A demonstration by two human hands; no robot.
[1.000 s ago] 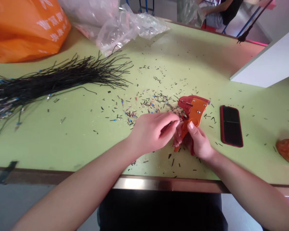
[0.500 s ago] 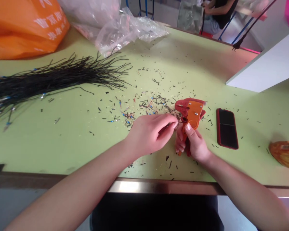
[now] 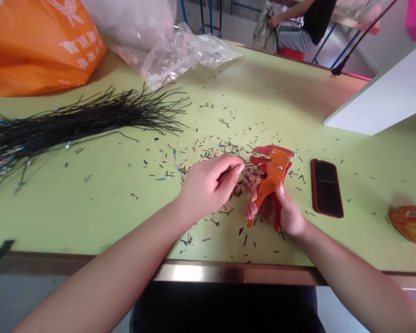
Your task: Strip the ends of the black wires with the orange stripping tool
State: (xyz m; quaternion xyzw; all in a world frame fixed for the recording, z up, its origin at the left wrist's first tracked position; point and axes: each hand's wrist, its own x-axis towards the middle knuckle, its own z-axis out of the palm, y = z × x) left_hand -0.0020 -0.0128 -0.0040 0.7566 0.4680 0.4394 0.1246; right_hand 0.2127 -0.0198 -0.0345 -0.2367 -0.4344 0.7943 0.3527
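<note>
Thumb and forefinger of my left hand point(image 3: 211, 185) are pinched on a thin dark wire point(image 3: 251, 165), whose end reaches the jaws of the wire stripper. My right hand point(image 3: 280, 208) is wrapped round the handles of this orange and red wire stripper point(image 3: 276, 169); its handles are spread and its jaws point left. Beneath both hands lies a scatter of small black, blue and coppery clippings point(image 3: 244, 182). A thick bundle of black wires point(image 3: 90, 115) with blue and silvery ends lies at the left.
An orange bag point(image 3: 45, 51) and clear plastic bags point(image 3: 190, 51) sit at the back left. A dark phone with a red edge point(image 3: 326, 187) lies right of the stripper, with an orange package point(image 3: 411, 224) beyond. A white panel point(image 3: 384, 88) stands back right. Another person point(image 3: 305, 27) sits behind the table.
My left hand has moved slightly left, away from the stripper, and the wire now shows between them. The stripper's handles have spread apart and its jaws have opened.
</note>
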